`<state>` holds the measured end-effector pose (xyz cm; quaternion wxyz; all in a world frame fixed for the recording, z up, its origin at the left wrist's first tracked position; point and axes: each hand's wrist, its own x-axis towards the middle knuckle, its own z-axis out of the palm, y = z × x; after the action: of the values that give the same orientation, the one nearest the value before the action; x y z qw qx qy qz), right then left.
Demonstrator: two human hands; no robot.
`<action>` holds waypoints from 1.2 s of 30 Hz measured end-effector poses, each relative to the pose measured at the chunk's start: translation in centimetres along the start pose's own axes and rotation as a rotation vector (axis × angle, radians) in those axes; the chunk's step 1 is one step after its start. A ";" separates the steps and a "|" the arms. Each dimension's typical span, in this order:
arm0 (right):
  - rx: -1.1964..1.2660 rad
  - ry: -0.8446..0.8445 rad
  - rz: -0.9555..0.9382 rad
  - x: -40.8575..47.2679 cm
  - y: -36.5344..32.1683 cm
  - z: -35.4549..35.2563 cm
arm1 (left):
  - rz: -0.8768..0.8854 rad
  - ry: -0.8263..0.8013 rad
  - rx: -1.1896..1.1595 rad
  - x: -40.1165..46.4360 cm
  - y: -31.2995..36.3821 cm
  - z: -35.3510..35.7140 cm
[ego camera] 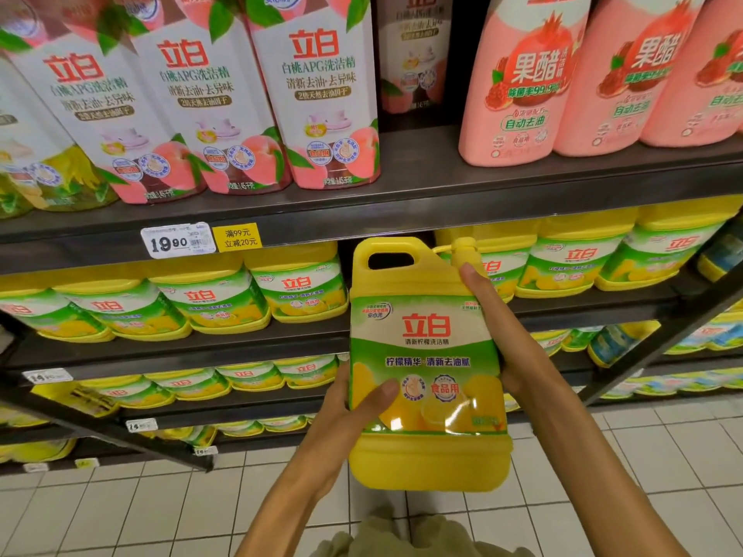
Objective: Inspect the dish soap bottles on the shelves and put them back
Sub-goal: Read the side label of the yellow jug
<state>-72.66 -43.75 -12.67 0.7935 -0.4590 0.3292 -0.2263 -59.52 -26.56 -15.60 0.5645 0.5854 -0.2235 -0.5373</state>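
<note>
Both hands hold one big yellow dish soap jug (426, 367) up in front of the shelves. The left hand (354, 412) grips the jug low on its left side, with the thumb lying across the front label and the fingers hidden behind. The right hand (506, 331) grips the right side higher up, with the thumb reaching toward the yellow cap (464, 249) and the fingers wrapped around the back. The jug stands upright with its green and yellow lemon label facing the camera, and its carry handle is at the top left.

Behind the jug is a dark shelf (402, 199). Just under it sit rows of the same yellow lemon jugs (209, 299), to the left and right of the held one. More rows like them sit on the lower shelves. On the shelf above stand tall white peach bottles (317, 94) on the left and pink pomegranate bottles (518, 86) on the right. A white price tag (175, 240) and a yellow sale tag (239, 237) are stuck on the shelf edge. White floor tiles (120, 512) are down near the person.
</note>
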 end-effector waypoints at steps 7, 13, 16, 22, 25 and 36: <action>0.006 0.041 0.102 1.3 1.2 -0.5 | -0.063 -0.023 -0.013 0.5 0.4 -0.1; -0.075 0.077 0.079 3.8 0.5 -0.3 | -0.089 -0.005 -0.028 2.8 0.9 -0.6; -0.102 0.107 0.025 5.4 0.0 0.1 | -0.055 0.043 -0.012 4.7 1.2 -0.9; -0.181 0.190 0.020 9.2 -0.4 0.7 | 0.018 0.113 0.100 8.7 1.9 -2.6; -0.258 0.214 0.007 10.5 -0.6 0.9 | 0.054 0.104 0.154 10.3 2.1 -3.7; -0.345 0.262 -0.046 12.6 -0.4 1.9 | 0.162 0.137 0.221 15.4 0.5 -5.4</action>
<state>-62.71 -51.16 -15.56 0.6482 -0.5621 0.4530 -0.2424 -49.62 -37.82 -22.14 0.5521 0.6593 -0.2885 -0.4211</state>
